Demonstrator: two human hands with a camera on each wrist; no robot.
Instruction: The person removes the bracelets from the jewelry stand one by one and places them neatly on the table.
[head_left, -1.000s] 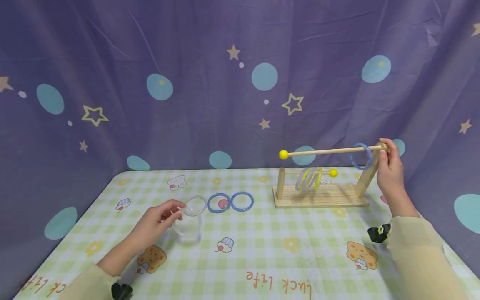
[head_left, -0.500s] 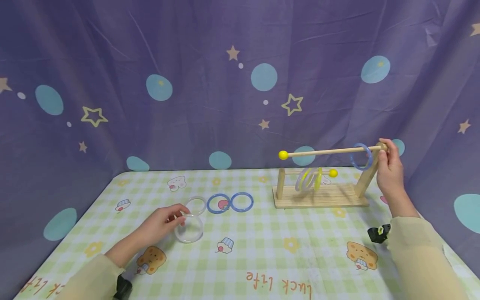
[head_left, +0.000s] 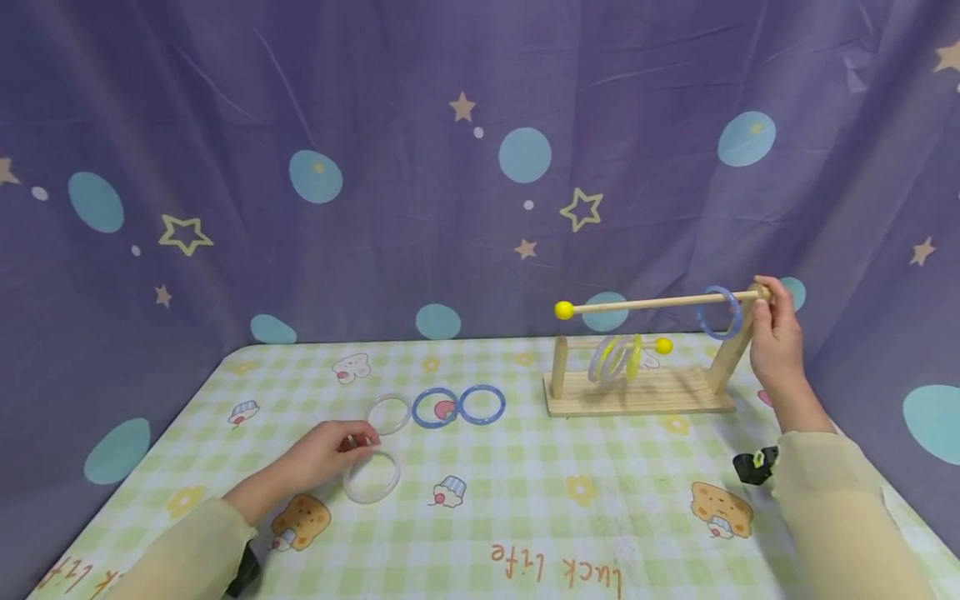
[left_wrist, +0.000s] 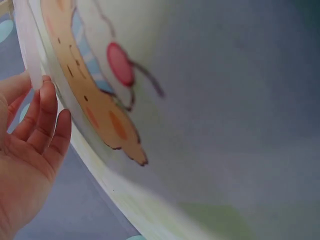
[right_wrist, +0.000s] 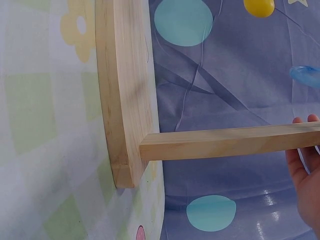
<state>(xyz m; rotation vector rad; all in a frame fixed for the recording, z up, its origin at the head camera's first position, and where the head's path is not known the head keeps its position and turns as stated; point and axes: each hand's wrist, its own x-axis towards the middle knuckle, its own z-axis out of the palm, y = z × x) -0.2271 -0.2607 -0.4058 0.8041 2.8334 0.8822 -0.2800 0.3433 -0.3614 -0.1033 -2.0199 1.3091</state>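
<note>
My left hand (head_left: 326, 454) pinches the edge of a clear pale ring (head_left: 371, 502), low over the checkered cloth. In the left wrist view, the pale ring (left_wrist: 31, 45) runs up from between thumb and fingertips. At the right, my right hand (head_left: 777, 346) grips the top of the taller post of a wooden stand (head_left: 637, 398). The post (right_wrist: 225, 142) shows clearly in the right wrist view, with fingers curled behind it. One blue ring (head_left: 738, 317) hangs on the stand's upper rod (head_left: 645, 303). Several lilac and yellow rings (head_left: 633, 358) hang on the lower rod.
Beyond the left hand, another clear ring (head_left: 389, 397) lies flat on the cloth, beside two blue rings (head_left: 460, 406) in a row. Yellow balls (head_left: 564, 310) cap the rod ends. A purple curtain (head_left: 375, 208) rises behind the table.
My left hand has drawn the clear ring nearer to me, and the ring has turned from tilted to flatter. The right hand stays on the post.
</note>
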